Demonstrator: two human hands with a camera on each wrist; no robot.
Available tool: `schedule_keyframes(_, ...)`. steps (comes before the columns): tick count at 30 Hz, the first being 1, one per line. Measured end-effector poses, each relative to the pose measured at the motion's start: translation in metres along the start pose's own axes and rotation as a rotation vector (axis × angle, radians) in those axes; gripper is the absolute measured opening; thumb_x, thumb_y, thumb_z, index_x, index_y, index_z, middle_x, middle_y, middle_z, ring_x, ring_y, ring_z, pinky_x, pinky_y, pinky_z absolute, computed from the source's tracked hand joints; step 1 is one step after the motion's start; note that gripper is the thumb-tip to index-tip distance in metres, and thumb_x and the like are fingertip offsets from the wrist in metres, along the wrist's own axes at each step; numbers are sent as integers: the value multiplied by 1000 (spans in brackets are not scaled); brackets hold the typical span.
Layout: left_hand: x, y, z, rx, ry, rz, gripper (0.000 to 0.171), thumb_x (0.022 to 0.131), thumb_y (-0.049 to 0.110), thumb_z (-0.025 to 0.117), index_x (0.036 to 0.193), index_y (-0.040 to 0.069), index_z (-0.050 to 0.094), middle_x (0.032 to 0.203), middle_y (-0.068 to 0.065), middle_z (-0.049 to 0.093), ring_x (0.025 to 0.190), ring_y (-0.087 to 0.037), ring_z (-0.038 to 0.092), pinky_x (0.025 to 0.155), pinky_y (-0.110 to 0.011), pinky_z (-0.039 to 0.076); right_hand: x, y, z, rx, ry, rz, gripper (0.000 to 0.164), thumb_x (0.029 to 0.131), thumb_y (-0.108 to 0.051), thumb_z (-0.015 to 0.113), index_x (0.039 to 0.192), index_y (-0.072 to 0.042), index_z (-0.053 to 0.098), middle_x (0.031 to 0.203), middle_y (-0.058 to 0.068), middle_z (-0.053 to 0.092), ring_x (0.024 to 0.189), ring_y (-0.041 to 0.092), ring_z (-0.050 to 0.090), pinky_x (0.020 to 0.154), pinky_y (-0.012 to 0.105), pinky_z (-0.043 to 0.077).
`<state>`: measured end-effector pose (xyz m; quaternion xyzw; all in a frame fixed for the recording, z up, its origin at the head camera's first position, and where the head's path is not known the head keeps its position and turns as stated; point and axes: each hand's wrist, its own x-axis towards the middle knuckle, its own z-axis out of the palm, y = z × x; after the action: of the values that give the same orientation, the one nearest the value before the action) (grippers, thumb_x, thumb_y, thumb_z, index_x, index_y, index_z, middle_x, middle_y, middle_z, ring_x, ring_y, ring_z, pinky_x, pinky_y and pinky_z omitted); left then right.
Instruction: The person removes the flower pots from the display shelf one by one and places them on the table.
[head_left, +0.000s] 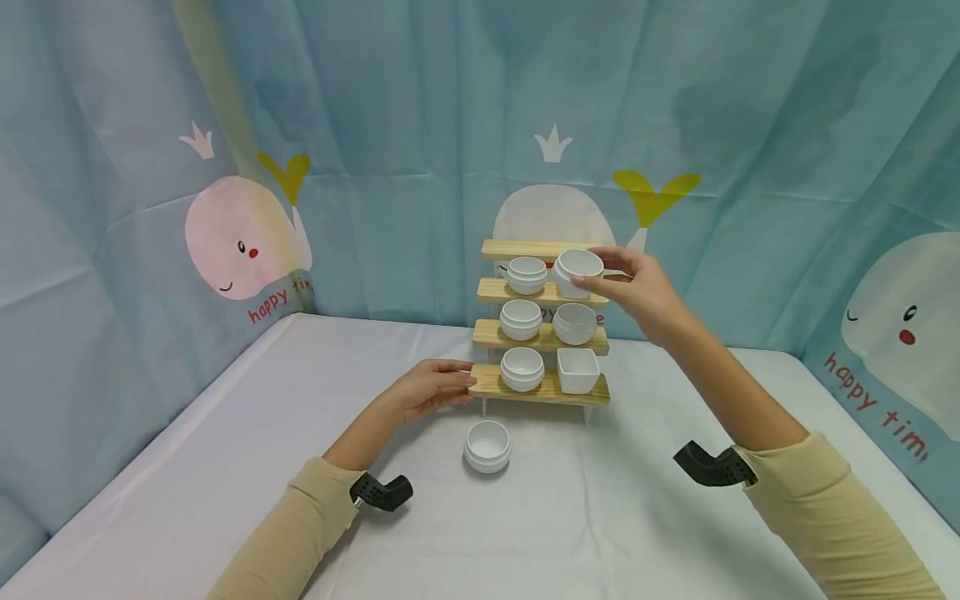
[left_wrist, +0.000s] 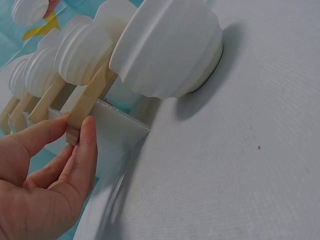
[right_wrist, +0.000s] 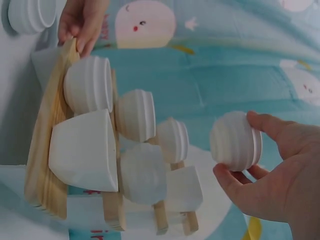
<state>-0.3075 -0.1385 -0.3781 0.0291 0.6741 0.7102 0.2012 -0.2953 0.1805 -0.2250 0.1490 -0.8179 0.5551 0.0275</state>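
A tiered stand with wooden shelves (head_left: 491,335) bears several small white bowls. My left hand (head_left: 431,389) pinches the left end of the lowest shelf (left_wrist: 90,95) between thumb and fingers. A round white bowl (right_wrist: 235,141) is held up by my right hand (right_wrist: 280,165), thumb on one side and fingers on the other. In the head view this held bowl (head_left: 579,265) overlaps the upper right of the stand and partly hides a bowl behind it. On the lowest shelf sit a round bowl (head_left: 522,369) and a square bowl (head_left: 577,371).
Another round white bowl (head_left: 487,447) stands on the white-covered table (head_left: 525,533), in front of the stand. Round bowls also sit on the middle shelves. A blue printed curtain (head_left: 390,167) hangs close behind the stand.
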Motion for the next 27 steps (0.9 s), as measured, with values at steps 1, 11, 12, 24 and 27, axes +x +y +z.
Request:
schedule_keyframes(1,0,0,0,1,-1,0,52,104,2,64,151,-10,46,108,-11,65,80,-10,71,77,-19,64,-1,0,1,-2,-2,3,63,102,-19,73,156,-3,46,149,15,52,123,20,59,125,47,38)
schedule_keyframes(11,0,1,1,1,-10,10,50,104,0,61,151,-12,46,107,-11,65,79,-9,71,75,-17,64,-10,4,6,3,-16,9,62,101,-18,74,154,-2,48,147,13,55,111,8,64,109,31,50)
schedule_keyframes(12,0,1,1,0,-11,12,51,104,0,61,151,-12,45,106,-10,65,78,-9,71,74,-17,64,-11,4,6,5,-19,7,62,101,-17,74,154,-2,48,146,13,55,110,7,64,105,28,52)
schedule_keyframes(24,-2,0,0,0,-32,25,51,105,0,60,151,-14,44,106,-10,66,78,-8,71,74,-17,64,-23,13,11,20,-55,-16,60,101,-15,73,153,0,48,138,8,57,107,6,65,98,23,53)
schedule_keyframes(27,-2,0,0,0,-33,24,51,105,-1,59,151,-14,43,106,-10,66,79,-8,71,75,-17,64,-26,15,12,20,-61,-12,60,100,-15,73,153,0,48,140,10,56,107,6,65,100,24,52)
